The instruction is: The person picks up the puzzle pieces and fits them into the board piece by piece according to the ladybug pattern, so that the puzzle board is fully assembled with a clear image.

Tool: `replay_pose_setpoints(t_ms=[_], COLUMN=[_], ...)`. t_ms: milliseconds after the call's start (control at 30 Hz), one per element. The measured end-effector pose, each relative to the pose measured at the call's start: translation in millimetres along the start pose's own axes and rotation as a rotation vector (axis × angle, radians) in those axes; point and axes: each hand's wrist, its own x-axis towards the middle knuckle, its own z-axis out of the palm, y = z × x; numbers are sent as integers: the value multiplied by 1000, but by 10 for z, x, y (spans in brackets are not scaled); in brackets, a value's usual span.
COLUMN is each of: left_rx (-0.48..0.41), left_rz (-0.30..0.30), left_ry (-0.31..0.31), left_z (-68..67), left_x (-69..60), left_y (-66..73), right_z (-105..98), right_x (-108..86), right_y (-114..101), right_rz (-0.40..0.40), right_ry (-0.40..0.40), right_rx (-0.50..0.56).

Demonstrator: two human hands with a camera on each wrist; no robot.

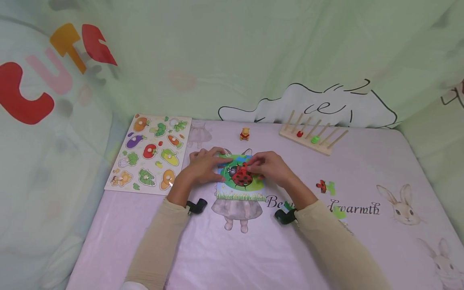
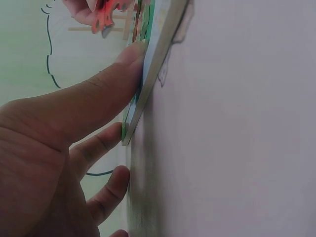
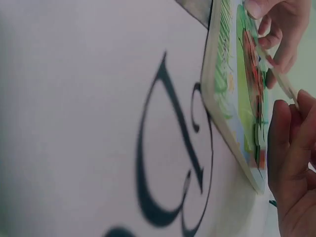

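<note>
Reading “warmth” (image 1: pixel 359 208) on cloth (image 1: pixel 232 257), we're pinching a piece (image 2: pixel 109 14) in our right hand (image 1: pixel 273 166), left hand (image 1: pixel 204 167) spreading at the board's edge (image 2: pixel 160 53).

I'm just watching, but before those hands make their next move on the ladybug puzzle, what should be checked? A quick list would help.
1. Board supported: ok; the puzzle board lies on the table, touched by the left hand.
2. Piece gripped: ok; the right hand pinches a red piece.
3. Piece seated: not ok; it is held above the board.
4. Piece matches its gap: cannot tell; fingers cover the spot.
5. All pieces on the board: not ok; loose pieces lie to the right.
</note>
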Motion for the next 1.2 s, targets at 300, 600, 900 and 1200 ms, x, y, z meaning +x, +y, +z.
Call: replay_pose_setpoints(t_ms=[300, 600, 900, 1200], left_rx=[-1, -7, -9, -9], left_rz=[4, 5, 5, 4], left_ry=[2, 8, 6, 9], left_z=[-5, -6, -3, -4], left_x=[5, 4, 3, -4], left_y=[-2, -1, -5, -1], right_z=[81, 131, 185, 174], right_x=[49, 65, 70, 32], right_y=[-43, -92, -103, -139], right_rz=[83, 98, 64, -1], right_ry=[20, 69, 134, 170], right_rx=[-25, -102, -217, -346])
